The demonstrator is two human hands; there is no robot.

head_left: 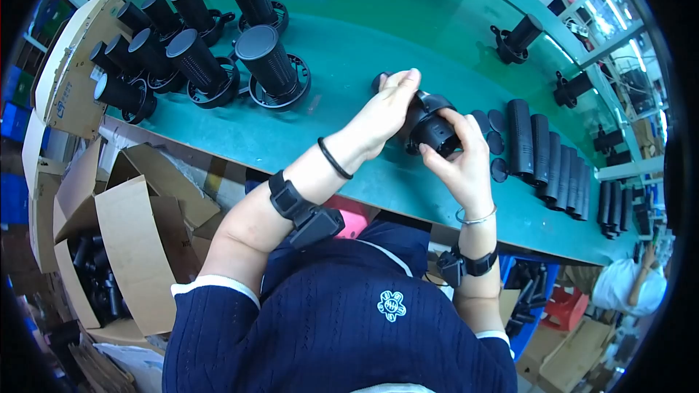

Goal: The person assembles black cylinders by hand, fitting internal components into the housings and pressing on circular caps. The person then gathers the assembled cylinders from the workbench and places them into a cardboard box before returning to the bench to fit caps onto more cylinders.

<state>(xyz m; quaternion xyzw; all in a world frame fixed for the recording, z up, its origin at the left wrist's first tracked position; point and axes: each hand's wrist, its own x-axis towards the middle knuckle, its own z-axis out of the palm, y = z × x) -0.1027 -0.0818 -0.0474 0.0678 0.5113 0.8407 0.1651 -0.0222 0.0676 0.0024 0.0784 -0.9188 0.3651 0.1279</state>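
Two bare hands together: left hand (381,116) and right hand (467,162) clasp one black, rounded, plastic-looking part (432,131); black plastic-looking cylinders (271,67) stand at its ten o'clock.

Counted: ten textured black cylinders on ring-shaped bases (263,58) at the upper left of the frame; one rounded black part (431,129) at centre; four thin round black discs (499,169) and at least six long black tubes (520,138), right of centre.
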